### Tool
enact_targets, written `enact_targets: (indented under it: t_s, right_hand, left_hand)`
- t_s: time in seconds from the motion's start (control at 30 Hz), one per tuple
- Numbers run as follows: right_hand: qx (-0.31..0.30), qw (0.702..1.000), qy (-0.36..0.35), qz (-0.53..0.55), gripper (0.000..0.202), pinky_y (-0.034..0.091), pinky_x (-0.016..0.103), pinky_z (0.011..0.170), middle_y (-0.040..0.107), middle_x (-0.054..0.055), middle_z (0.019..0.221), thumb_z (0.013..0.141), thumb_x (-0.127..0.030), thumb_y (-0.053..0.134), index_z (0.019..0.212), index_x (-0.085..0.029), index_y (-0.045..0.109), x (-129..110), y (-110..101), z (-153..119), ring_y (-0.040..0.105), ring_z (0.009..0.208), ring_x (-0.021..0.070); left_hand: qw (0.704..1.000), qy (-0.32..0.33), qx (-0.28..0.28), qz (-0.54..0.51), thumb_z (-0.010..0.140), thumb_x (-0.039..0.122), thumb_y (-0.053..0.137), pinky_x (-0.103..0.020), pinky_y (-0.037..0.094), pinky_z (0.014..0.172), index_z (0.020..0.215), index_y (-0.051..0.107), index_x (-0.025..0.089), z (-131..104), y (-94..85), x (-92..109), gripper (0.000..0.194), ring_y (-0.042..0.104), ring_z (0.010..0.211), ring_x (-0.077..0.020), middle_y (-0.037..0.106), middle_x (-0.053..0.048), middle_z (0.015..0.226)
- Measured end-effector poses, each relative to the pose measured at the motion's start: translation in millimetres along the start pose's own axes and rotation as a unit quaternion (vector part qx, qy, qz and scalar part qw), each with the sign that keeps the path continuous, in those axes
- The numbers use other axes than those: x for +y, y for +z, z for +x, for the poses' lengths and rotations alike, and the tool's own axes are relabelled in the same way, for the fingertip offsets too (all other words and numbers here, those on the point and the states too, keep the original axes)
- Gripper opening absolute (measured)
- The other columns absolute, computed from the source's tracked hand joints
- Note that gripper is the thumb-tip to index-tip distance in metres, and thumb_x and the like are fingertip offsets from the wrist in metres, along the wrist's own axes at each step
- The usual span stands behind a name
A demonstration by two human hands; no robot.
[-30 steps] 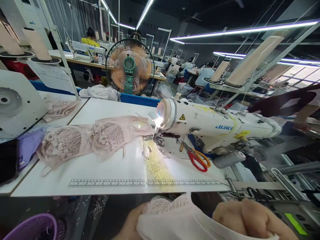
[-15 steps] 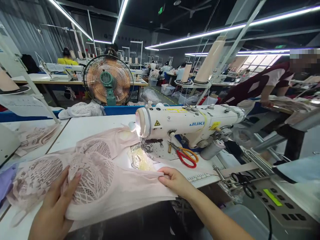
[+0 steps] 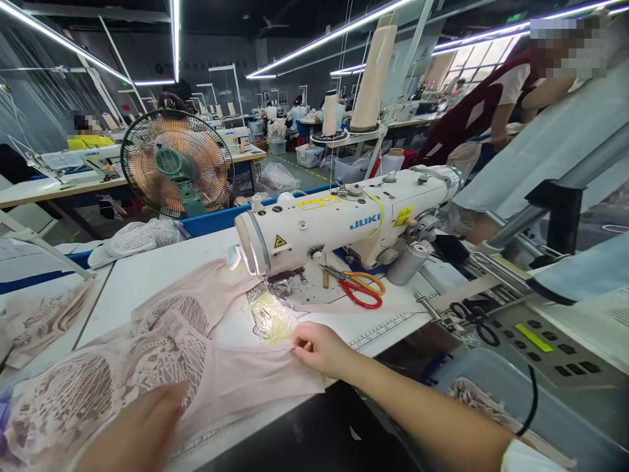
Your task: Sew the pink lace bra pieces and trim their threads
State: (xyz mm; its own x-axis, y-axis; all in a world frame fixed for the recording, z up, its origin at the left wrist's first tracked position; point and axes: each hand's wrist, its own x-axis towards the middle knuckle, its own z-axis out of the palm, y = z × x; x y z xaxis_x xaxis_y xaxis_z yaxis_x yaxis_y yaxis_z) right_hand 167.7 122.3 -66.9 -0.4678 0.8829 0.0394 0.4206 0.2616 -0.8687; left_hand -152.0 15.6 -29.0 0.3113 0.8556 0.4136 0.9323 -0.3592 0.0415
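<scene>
A pale pink bra (image 3: 246, 373) with lace cups lies spread on the white sewing table, its far part reaching to the needle area of the sewing machine (image 3: 314, 229). My right hand (image 3: 319, 351) pinches the upper edge of the bra's wing between thumb and fingers, just in front of the machine bed. Over the nearer lace cup is my left hand (image 3: 137, 426), smeared by motion, so its grip cannot be made out. Scissors (image 3: 361, 288) with red and orange handles rest on the machine bed, beyond my right hand.
A grey thread spool (image 3: 409, 263) stands right of the scissors. Folded lace pieces (image 3: 44, 314) lie at the left, white ones (image 3: 140, 239) at the back edge. A control panel (image 3: 545, 347) and plastic bin (image 3: 472, 367) are at right. Beyond are a fan (image 3: 177, 164) and a person in maroon (image 3: 472, 108).
My left hand has moved off its hold on the lace cup and come nearer to me. My right hand still pinches the bra's edge. The view has turned right and tilted.
</scene>
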Motion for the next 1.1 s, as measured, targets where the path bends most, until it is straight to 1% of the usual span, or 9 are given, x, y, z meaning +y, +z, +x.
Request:
enact_targets:
  t_s: [0.07,0.13,0.27,0.5,0.6,0.67,0.73,0.93,1.1]
  right_hand:
    - [0.003,0.999,0.023,0.028,0.013,0.034,0.024,0.06,0.051,-0.002,0.068,0.068,-0.011,0.058,0.063,-0.018,0.047,-2,1,0,0.047,0.065,0.0125]
    - [0.006,0.997,0.045,0.056,0.014,0.034,0.023,0.057,0.049,-0.003,0.064,0.068,-0.014,0.06,0.064,-0.018,0.047,-4,2,0,0.046,0.061,0.0114]
    - [-0.006,0.985,0.1,0.139,0.016,0.033,0.021,0.046,0.046,-0.007,0.053,0.072,-0.024,0.06,0.068,-0.019,0.044,-2,2,0,0.047,0.048,0.01]
    - [-0.055,0.926,0.178,0.33,0.032,0.045,0.02,0.042,0.042,-0.009,0.051,0.072,-0.045,0.059,0.068,-0.019,0.042,7,5,-3,0.044,0.043,0.0065]
    - [-0.061,0.911,0.19,0.362,0.027,0.045,0.018,0.041,0.043,-0.009,0.051,0.071,-0.038,0.061,0.069,-0.018,0.042,6,6,-6,0.044,0.043,0.0054]
    - [-0.063,0.907,0.195,0.368,0.021,0.047,0.019,0.043,0.044,-0.01,0.053,0.069,-0.025,0.063,0.071,-0.018,0.043,5,6,-10,0.047,0.042,0.0053]
    - [-0.06,0.908,0.198,0.363,0.019,0.049,0.02,0.045,0.043,-0.011,0.056,0.067,-0.012,0.06,0.08,-0.017,0.047,4,6,-13,0.049,0.042,0.0054]
    - [-0.036,0.935,0.17,0.311,0.036,0.046,0.018,0.044,0.045,-0.008,0.069,0.069,-0.002,0.057,0.102,-0.016,0.055,4,3,-20,0.047,0.045,0.0037]
    - [-0.031,0.938,0.172,0.299,0.035,0.046,0.017,0.045,0.045,-0.007,0.073,0.068,-0.001,0.058,0.101,-0.014,0.057,3,1,-21,0.048,0.048,0.0035]
  left_hand:
    - [0.994,0.06,-0.055,-0.069,0.092,0.027,0.042,-0.03,0.056,0.074,0.111,0.063,0.027,45,15.3,40,0.028,0.067,0.089,-0.0197,0.069,-0.005,0.103]
    - [0.983,0.06,-0.088,-0.148,0.088,0.019,0.04,-0.035,0.055,0.081,0.11,0.063,0.02,85,38.0,71,0.032,0.064,0.098,-0.0225,0.068,-0.009,0.106]
    - [0.966,0.067,-0.131,-0.211,0.078,0.014,0.045,-0.027,0.05,0.054,0.079,0.063,0.017,122,75.1,91,0.018,0.061,0.064,-0.0175,0.065,-0.004,0.073]
    - [0.965,0.079,-0.108,-0.224,0.09,0.025,0.041,-0.024,0.047,0.057,0.082,0.064,0.02,121,77.9,65,0.025,0.062,0.065,-0.0145,0.066,-0.001,0.073]
    - [0.969,0.052,-0.084,-0.226,0.092,0.028,0.038,-0.026,0.049,0.069,0.083,0.064,0.019,124,78.7,61,0.029,0.064,0.082,-0.0168,0.067,-0.007,0.094]
    - [0.97,0.028,-0.084,-0.227,0.093,0.028,0.037,-0.026,0.049,0.069,0.077,0.061,0.019,128,78.6,62,0.03,0.063,0.082,-0.0163,0.065,-0.007,0.091]
    - [0.966,0.025,-0.116,-0.232,0.091,0.026,0.04,-0.024,0.047,0.064,0.074,0.058,0.019,131,76.6,64,0.026,0.06,0.073,-0.0144,0.062,-0.004,0.081]
    - [0.926,0.011,-0.326,-0.189,0.08,0.022,0.042,-0.029,0.043,0.063,0.066,0.05,0.019,130,70.7,72,0.016,0.054,0.07,-0.0178,0.056,-0.004,0.074]
    - [0.913,-0.007,-0.359,-0.194,0.079,0.024,0.04,-0.03,0.043,0.068,0.076,0.047,0.02,125,72.7,72,0.009,0.053,0.073,-0.0176,0.054,-0.004,0.082]
